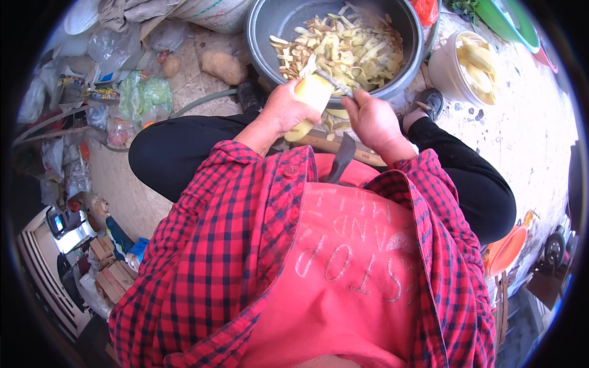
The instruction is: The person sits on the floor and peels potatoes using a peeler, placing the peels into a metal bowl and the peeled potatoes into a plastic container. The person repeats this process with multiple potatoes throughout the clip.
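Note:
My left hand grips a peeled pale-yellow potato over the near rim of a dark grey basin. A yellow end sticks out below the same hand; I cannot tell whether it belongs to that potato. In my right hand is a slim metal peeler or knife, its tip close to the upper end of the potato. Many potato peelings lie heaped in the basin. Beyond my right foot stands a white bucket filled with peeled potatoes.
Two unpeeled potatoes, one large and one small, lie left of the basin. Plastic bags and a hose clutter the left floor. A wooden bar lies between my legs. Green and orange basins are at right.

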Demonstrator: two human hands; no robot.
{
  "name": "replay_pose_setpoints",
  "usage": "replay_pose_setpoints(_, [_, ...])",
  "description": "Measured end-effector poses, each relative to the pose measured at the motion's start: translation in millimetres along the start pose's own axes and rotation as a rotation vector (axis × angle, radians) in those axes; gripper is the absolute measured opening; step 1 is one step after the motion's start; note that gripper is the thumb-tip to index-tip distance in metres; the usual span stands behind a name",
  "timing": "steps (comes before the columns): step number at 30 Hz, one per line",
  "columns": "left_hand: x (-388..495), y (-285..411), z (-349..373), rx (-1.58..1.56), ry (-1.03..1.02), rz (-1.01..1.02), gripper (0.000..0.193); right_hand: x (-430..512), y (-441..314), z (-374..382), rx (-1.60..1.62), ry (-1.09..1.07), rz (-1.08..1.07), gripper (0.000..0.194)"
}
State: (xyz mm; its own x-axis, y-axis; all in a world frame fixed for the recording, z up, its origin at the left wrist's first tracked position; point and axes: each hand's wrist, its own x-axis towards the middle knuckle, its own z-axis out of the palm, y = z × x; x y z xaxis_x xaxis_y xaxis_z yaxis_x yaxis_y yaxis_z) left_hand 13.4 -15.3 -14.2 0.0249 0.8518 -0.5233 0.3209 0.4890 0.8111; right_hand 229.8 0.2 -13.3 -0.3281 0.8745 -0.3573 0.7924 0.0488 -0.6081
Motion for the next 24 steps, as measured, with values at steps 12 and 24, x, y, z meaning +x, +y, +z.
replay_pose_setpoints(12, [5, -4, -1, 0.048, 0.023, -0.006, 0.078, -13, -14, -1, 0.058, 0.072, -0.127, 0.033])
replay_pose_setpoints(24, [-7, 12, 3, 0.215, 0.013, 0.119, 0.084, 18, 42, 18, -0.025, 0.035, 0.108, 0.041])
